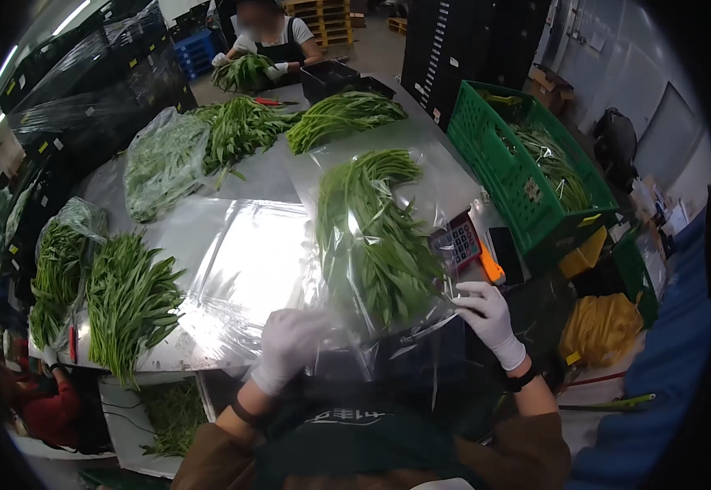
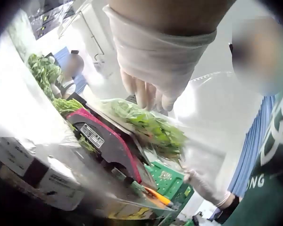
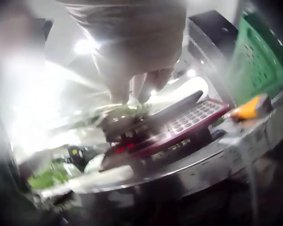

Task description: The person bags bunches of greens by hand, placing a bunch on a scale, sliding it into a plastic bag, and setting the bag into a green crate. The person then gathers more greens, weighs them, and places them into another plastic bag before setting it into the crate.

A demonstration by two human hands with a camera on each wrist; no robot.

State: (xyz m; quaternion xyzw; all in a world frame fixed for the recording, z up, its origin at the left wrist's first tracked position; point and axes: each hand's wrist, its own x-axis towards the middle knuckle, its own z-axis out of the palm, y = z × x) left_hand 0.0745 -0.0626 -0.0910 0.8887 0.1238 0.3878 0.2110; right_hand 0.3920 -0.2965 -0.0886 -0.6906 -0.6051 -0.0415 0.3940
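Leafy green stems (image 1: 376, 237) lie inside a clear plastic bag (image 1: 421, 200) in front of the person. The right hand (image 1: 488, 320), in a white glove, pinches the bag's near right edge; its fingertips point down close over the red-edged scale (image 3: 198, 117). At the bag's near left corner is the gloved left hand (image 1: 294, 347), blurred in the head view. Its fingers (image 2: 141, 94) hang downward in the left wrist view, with film beside them; I cannot tell whether they grip it. The scale (image 2: 101, 141) shows there beneath the bagged greens.
Clear plastic sheets (image 1: 245, 269) lie left of the bag. More bundles of greens (image 1: 131, 298) spread across the metal table (image 1: 270, 167). A green crate (image 1: 494, 147) with greens stands right, near an orange-handled tool (image 1: 492, 263). Another person (image 1: 278, 41) handles greens at the far side.
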